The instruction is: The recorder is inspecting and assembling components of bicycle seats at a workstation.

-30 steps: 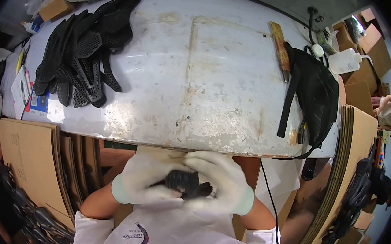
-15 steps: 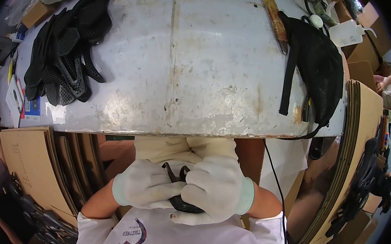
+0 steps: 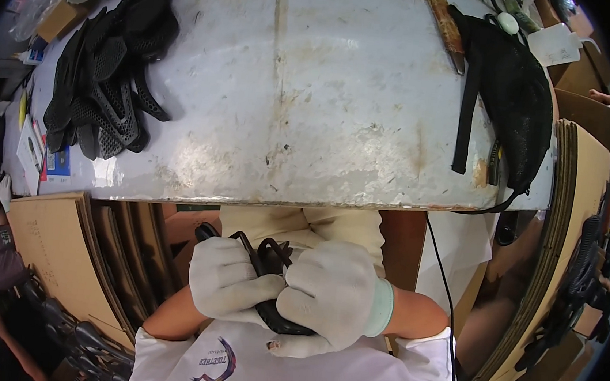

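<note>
The left hand and right hand, both in white gloves, are closed on a black item between them, in front of the white shirt and nearer than the near edge of the surface. Black mesh pieces lie heaped on its left; on its right, a wooden-handled tool sits just beside a black pouch.

On the table a pile lies left, a bag right, with the hands in front.
</note>
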Available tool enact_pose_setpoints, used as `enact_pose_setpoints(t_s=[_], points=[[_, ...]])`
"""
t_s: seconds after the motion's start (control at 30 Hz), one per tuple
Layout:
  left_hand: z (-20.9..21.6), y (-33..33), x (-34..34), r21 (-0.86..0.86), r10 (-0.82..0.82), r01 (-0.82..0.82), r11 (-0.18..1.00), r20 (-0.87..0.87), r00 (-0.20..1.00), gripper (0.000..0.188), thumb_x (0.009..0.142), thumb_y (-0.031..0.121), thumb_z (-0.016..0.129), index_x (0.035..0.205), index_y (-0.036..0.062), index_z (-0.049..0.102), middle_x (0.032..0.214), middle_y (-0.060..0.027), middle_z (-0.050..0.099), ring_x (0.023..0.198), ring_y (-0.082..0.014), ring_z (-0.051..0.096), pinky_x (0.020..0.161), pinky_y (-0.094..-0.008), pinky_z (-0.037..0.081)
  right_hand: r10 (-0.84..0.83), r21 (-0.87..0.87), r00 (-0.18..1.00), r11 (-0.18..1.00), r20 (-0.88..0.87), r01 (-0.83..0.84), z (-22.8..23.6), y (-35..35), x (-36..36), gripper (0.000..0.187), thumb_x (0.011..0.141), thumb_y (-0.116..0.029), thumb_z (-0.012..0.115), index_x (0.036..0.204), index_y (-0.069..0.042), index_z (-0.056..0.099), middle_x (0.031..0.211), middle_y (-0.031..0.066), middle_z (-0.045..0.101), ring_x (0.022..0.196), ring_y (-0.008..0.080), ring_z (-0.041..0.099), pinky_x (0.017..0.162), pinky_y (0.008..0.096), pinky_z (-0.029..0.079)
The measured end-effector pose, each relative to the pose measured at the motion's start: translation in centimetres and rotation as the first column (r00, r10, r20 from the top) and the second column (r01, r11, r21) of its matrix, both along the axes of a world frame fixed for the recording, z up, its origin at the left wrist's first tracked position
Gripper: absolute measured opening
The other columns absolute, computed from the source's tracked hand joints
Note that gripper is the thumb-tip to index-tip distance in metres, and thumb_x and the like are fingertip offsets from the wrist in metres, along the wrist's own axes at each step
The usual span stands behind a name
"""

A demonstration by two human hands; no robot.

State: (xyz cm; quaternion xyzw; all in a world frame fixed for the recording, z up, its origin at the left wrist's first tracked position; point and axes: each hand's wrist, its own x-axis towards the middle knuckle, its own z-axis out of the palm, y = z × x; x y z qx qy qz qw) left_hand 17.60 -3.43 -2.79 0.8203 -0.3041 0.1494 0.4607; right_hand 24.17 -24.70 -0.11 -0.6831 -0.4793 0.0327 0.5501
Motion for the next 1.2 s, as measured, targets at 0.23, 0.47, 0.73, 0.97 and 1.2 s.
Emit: enact_pose_setpoints(t_s=[0.23,0.47,0.73,0.97,1.2], points=[[1.0,0.2,0.2,0.028,-0.017,0.017,0.999,0.011,1.000,0.042,0.063,0.038,0.082,0.094,0.0098,0.078,0.062,0.0042,0.045,0.049,-0.0145,0.046,0.047,-0.0305,0.033,-0.067,0.114,0.998,0.991,-0.003,0.067,-0.5,0.9,-1.1,0.044,0.082,-0.045,0.079,0.065,-0.013,0.054,0.065,0.0027,0.041,0.051,0.0201,0.045,0.047,0.0365,0.035],[-2.8,2.1,-0.3,-0.159,-0.182,0.177,0.971,-0.018,0.983,0.027,0.078,0.021,0.083,0.087,-0.0016,0.073,0.063,-0.0059,0.058,0.049,-0.0233,0.053,0.050,-0.0348,0.039,0.012,-0.036,0.999,0.999,-0.039,-0.013,-0.4,0.8,-0.5,0.054,0.083,-0.057,0.078,0.066,-0.011,0.054,0.063,0.0031,0.041,0.049,0.0201,0.047,0.045,0.0362,0.034],[-2.6,1.0,0.0,-0.254,-0.111,0.109,0.961,0.007,0.994,0.041,0.071,0.030,0.088,0.099,0.0016,0.076,0.058,0.0026,0.041,0.045,-0.0158,0.041,0.045,-0.0316,0.027,0.055,-0.084,0.998,0.995,0.037,-0.052,0.0,0.9,-0.7,0.058,0.085,-0.061,0.075,0.067,-0.010,0.054,0.061,0.0023,0.041,0.049,0.0198,0.048,0.045,0.0354,0.035],[-0.1,1.4,0.7,-0.061,-0.136,0.132,0.989,-0.055,0.989,0.051,0.068,0.043,0.087,0.098,0.0035,0.077,0.057,0.0029,0.041,0.045,-0.0147,0.044,0.045,-0.0312,0.030,0.072,0.055,0.996,0.996,0.057,-0.075,-2.1,0.7,-0.8,0.047,0.085,-0.049,0.077,0.068,-0.010,0.055,0.063,0.0038,0.043,0.051,0.0223,0.048,0.047,0.0366,0.038],[4.7,0.3,0.1,0.354,0.057,-0.062,0.933,0.026,0.998,0.042,0.078,0.031,0.082,0.110,0.0043,0.074,0.058,0.0075,0.047,0.047,-0.0111,0.050,0.045,-0.0265,0.036,0.000,-0.013,0.999,1.000,0.037,0.000,-1.2,-0.5,-0.4,0.043,0.081,-0.043,0.082,0.066,-0.010,0.059,0.069,0.0053,0.052,0.055,0.0241,0.054,0.048,0.0383,0.039]])
